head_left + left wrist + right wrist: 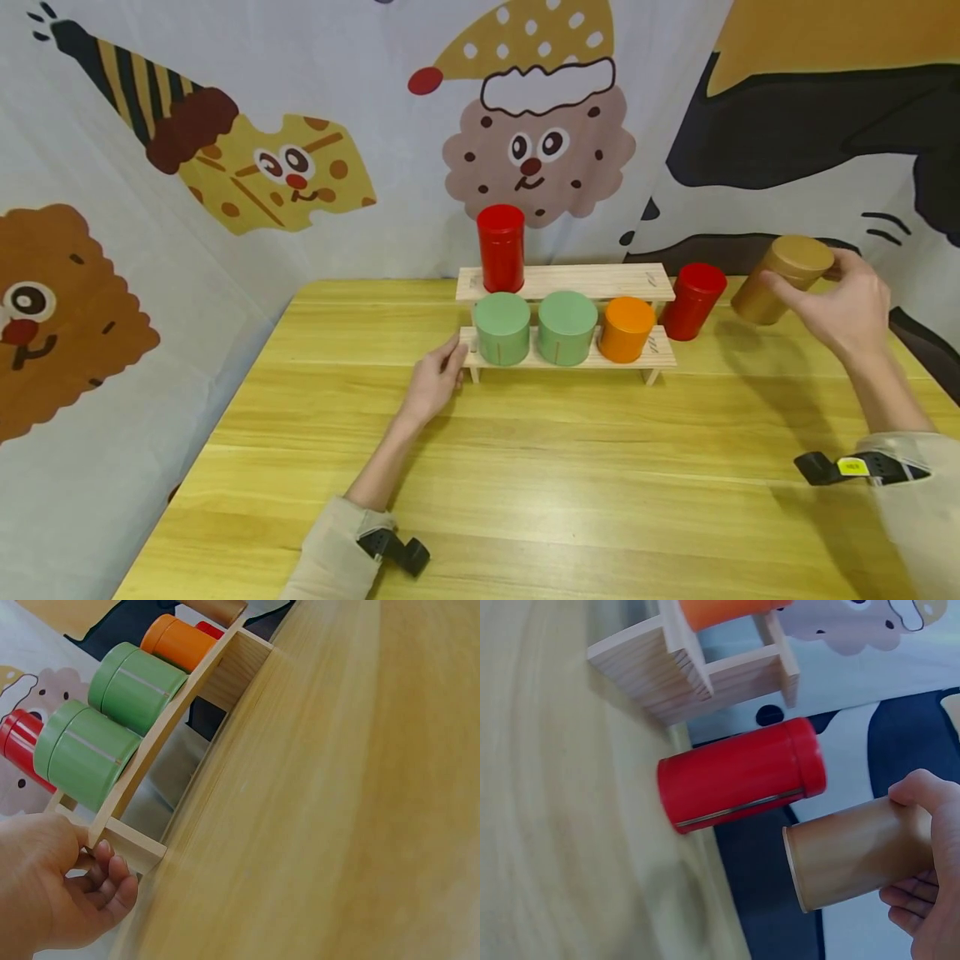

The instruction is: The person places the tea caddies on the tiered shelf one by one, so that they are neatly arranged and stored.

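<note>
My right hand (851, 308) grips a gold canister (780, 279) near its lid; in the right wrist view the gold canister (859, 855) hangs above the table, apart from the red canister. That red canister (694, 302) stands on the table at the right end of a two-step wooden rack (600, 282). With thumb and fingers, my left hand (435, 383) pinches the left end of the rack's lower step, seen closely in the left wrist view (67, 881). Two green tins (502, 329) and an orange tin (626, 330) sit on that step. Another red canister (501, 250) stands on the upper step's left part.
The wooden table (525, 483) stretches in front of the rack. Behind its back edge hangs a white cloth (315, 50) printed with cartoon food figures. A black strap with a camera (862, 467) is worn on each wrist.
</note>
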A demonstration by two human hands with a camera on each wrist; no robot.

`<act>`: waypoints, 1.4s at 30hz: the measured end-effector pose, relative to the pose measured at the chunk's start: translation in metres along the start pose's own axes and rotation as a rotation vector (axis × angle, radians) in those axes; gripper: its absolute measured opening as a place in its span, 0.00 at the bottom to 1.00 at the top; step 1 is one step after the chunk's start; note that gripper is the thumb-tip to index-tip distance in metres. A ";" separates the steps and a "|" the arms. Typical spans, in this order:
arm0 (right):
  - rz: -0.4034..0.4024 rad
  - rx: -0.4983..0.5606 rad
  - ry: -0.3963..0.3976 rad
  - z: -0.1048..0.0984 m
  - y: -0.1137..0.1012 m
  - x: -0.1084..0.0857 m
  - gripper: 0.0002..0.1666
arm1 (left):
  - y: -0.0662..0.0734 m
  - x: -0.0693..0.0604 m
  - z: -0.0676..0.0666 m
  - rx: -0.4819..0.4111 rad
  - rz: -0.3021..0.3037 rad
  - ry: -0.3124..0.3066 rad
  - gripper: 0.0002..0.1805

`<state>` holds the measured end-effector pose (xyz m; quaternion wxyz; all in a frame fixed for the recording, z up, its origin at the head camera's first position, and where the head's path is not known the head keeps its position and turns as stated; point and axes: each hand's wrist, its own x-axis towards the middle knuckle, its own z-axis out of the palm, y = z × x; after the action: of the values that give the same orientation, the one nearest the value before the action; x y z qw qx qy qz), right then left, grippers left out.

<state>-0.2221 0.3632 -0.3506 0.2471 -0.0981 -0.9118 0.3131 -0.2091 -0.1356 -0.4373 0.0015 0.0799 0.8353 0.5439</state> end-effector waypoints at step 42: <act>-0.198 0.226 -0.108 0.021 -0.121 -0.012 0.41 | 0.000 0.000 0.000 -0.008 0.008 0.004 0.28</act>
<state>-0.2251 0.2535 -0.2945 0.2366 0.0378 -0.8880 0.3926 -0.2090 -0.1356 -0.4377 -0.0021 0.0822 0.8328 0.5475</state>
